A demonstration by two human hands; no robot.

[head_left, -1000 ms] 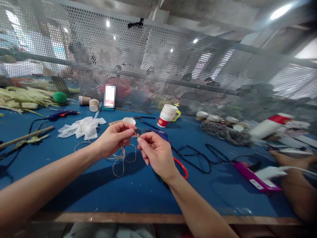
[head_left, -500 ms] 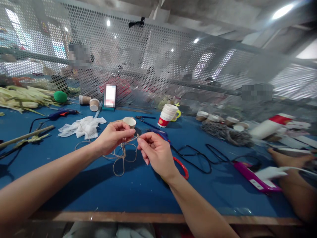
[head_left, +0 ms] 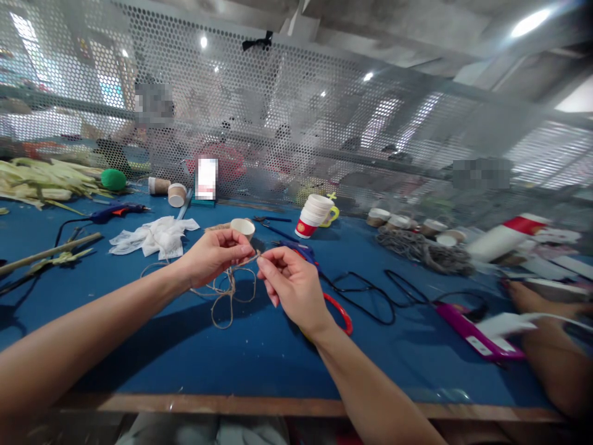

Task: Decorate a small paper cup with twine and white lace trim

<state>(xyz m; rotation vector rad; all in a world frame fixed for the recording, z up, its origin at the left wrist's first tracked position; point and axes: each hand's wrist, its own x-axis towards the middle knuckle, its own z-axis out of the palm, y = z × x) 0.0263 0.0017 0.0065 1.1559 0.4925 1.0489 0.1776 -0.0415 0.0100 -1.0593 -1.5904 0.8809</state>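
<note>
Thin brown twine (head_left: 230, 290) runs between my two hands and hangs in loose loops below them, over the blue table (head_left: 194, 361). My left hand (head_left: 217, 254) pinches it between thumb and forefinger. Close beside it, my right hand (head_left: 290, 278) pinches the twine's short end, fingertips nearly meeting the left ones. Just behind my left hand stands a paper cup (head_left: 243, 228), partly covered by the fingers. A red ring-shaped handle (head_left: 340, 314) shows from under my right wrist; the rest of it is hidden.
Behind are stacked paper cups (head_left: 312, 216) and pliers (head_left: 273, 219). A blue glue gun (head_left: 115, 212), white cloth (head_left: 155, 238) and green ball (head_left: 113, 180) lie left. At right are grey yarn (head_left: 426, 250), a black cable (head_left: 361, 296), a purple power strip (head_left: 479, 334) and another person's arm (head_left: 551, 334).
My left fingertips have shifted slightly, with the twine still pinched between both hands. My right hand stays almost in place. The other person's arm at the right has moved a little.
</note>
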